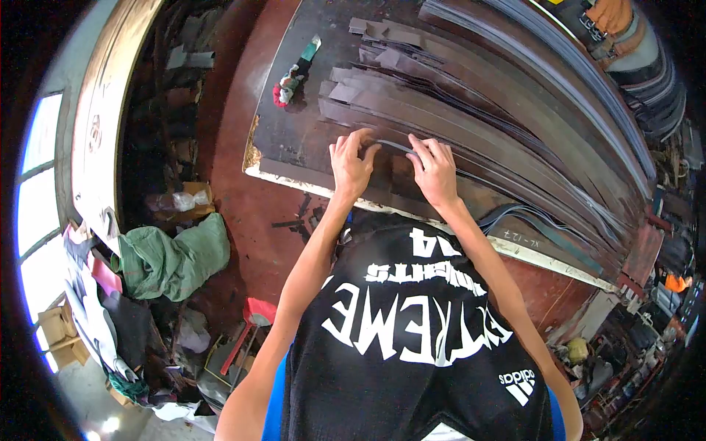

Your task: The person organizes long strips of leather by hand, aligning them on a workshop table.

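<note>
Dark brown and broad, the worn, pale-edged surface (294, 141) stands over a reddish-brown floor (246, 213). Long stacks of flat brown strips (471, 92) fan across it, with a thick bundle of bluish-grey strips (581, 77) curving along the far side. A crumpled green fabric sack (176, 256) lies on the floor to the left. The left hand (353, 165) and right hand (435, 170) are over the near part of the surface, a little apart. In each, the grip is curled, thumb and fingertips at a slim grey flexible strip (393, 145); whether either closes on it, I cannot tell. That strip spans the gap between the hands, near the brown stacks. Beyond the left hand lies a slender green, grey and red object (296, 73), its kind unclear
</note>
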`<state>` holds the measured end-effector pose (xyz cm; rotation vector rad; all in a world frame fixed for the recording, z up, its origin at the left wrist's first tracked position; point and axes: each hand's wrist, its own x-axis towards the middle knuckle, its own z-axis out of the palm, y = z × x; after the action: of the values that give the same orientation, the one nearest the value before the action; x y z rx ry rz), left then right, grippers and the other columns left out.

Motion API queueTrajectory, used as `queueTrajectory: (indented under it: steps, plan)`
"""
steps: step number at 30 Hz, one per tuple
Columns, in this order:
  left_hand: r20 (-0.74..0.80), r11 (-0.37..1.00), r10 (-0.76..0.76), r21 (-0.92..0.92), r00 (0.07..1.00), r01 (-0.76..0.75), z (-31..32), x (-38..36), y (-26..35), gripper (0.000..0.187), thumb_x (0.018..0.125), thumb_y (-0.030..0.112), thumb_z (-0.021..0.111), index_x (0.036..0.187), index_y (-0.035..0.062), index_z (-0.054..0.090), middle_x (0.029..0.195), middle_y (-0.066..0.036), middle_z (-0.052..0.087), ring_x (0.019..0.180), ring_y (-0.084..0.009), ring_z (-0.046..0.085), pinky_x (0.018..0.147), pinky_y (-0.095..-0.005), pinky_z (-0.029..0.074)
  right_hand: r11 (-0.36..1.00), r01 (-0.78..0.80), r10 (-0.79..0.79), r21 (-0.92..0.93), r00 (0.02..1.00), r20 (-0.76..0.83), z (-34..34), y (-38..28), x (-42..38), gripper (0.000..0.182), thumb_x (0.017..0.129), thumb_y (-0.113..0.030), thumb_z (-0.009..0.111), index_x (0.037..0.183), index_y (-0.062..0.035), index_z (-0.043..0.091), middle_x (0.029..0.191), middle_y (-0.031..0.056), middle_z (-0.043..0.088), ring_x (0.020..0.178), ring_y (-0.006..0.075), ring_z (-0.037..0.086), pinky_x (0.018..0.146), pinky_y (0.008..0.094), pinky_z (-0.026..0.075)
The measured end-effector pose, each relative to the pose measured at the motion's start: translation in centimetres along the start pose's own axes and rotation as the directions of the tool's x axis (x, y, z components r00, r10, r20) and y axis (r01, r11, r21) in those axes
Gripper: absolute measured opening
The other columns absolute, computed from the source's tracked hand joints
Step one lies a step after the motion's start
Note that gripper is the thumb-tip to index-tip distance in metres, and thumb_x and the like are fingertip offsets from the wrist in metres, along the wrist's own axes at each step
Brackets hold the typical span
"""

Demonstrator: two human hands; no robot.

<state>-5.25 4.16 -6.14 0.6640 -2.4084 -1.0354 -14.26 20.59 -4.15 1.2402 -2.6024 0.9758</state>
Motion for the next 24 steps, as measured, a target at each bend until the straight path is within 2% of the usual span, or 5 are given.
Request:
queueTrajectory:
  steps: [6, 11, 14, 24]
  plan:
    - [0.012, 1.0, -0.004, -0.011, 1.0, 0.004, -0.2, 0.3, 0.0, 0.031, 0.077, 0.012, 0.075, 0.107, 0.0125, 0.067, 0.088, 0.001, 0.068, 0.08, -0.0202, 0.058, 0.076, -0.0365, 0.038, 1.0, -0.001, 0.001, -0.005, 1.0, -0.004, 0.0, 0.0, -0.1, 0.039, 0.078, -0.009, 0.075, 0.116, -0.0058, 0.066, 0.091, 0.0074, 0.058, 0.083, 0.0257, 0.056, 0.077, 0.0373, 0.045]
    - [0.044, 0.997, 0.064, 0.028, 0.997, -0.066, -0.3, 0.6, -0.3, 0.034, 0.078, 0.013, 0.074, 0.111, 0.0152, 0.067, 0.089, 0.0, 0.068, 0.085, -0.0226, 0.059, 0.077, -0.0401, 0.041, 1.0, -0.022, 0.022, 0.003, 1.0, -0.013, 0.0, -0.3, -0.1, 0.036, 0.078, -0.009, 0.075, 0.113, -0.0062, 0.067, 0.091, 0.007, 0.059, 0.083, 0.0262, 0.056, 0.077, 0.0379, 0.045]
    - [0.039, 0.991, 0.126, 0.05, 0.991, -0.127, -0.3, 0.8, -0.5, 0.037, 0.077, 0.013, 0.076, 0.113, 0.0143, 0.069, 0.091, 0.0, 0.069, 0.081, -0.0205, 0.058, 0.077, -0.0363, 0.041, 0.999, -0.036, 0.036, 0.005, 0.999, -0.012, 0.0, -0.3, -0.1, 0.034, 0.077, -0.008, 0.075, 0.11, -0.0069, 0.067, 0.091, 0.0067, 0.059, 0.083, 0.0261, 0.057, 0.077, 0.038, 0.045]
    - [0.048, 0.978, 0.189, 0.078, 0.981, -0.193, -0.4, 0.8, -0.5, 0.031, 0.078, 0.013, 0.076, 0.108, 0.0138, 0.07, 0.091, 0.0, 0.069, 0.082, -0.0206, 0.059, 0.077, -0.0364, 0.041, 1.0, -0.023, 0.023, -0.017, 0.999, -0.026, -0.4, -0.7, -0.1, 0.026, 0.075, -0.008, 0.075, 0.1, -0.0104, 0.068, 0.092, 0.0035, 0.059, 0.083, 0.0242, 0.056, 0.076, 0.0371, 0.043]
